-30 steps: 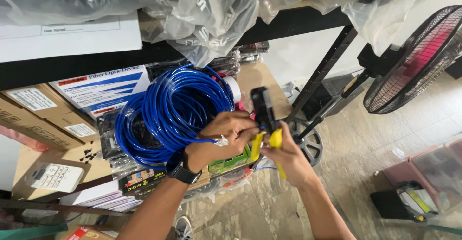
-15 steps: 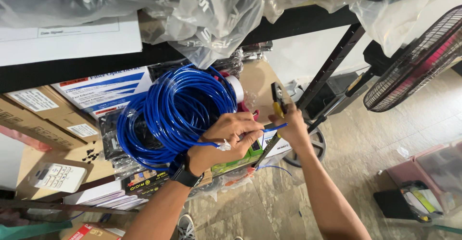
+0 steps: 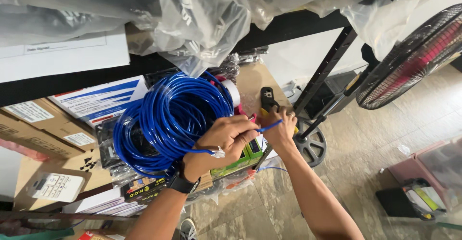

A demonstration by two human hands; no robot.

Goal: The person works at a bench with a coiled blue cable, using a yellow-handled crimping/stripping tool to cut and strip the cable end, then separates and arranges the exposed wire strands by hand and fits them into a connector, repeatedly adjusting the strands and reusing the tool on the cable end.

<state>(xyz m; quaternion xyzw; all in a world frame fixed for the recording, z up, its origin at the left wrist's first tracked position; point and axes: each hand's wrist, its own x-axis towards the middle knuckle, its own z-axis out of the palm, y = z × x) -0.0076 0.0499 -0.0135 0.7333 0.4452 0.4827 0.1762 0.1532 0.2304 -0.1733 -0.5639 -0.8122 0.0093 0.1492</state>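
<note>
Blue cable end [image 3: 267, 126] now pinched in the left hand [image 3: 226, 136], while the right hand [image 3: 279, 129], crimping tool [image 3: 267, 101] gripped, has dropped beside it, lining up.

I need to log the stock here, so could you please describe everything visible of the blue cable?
The blue cable is a thick coil of many glossy, plastic-looking loops, lying on the cluttered shelf among boxes. One loose end runs out to the right, pinched in the left hand and reaching the right hand, which also grips a black tool with yellow handles.
</note>
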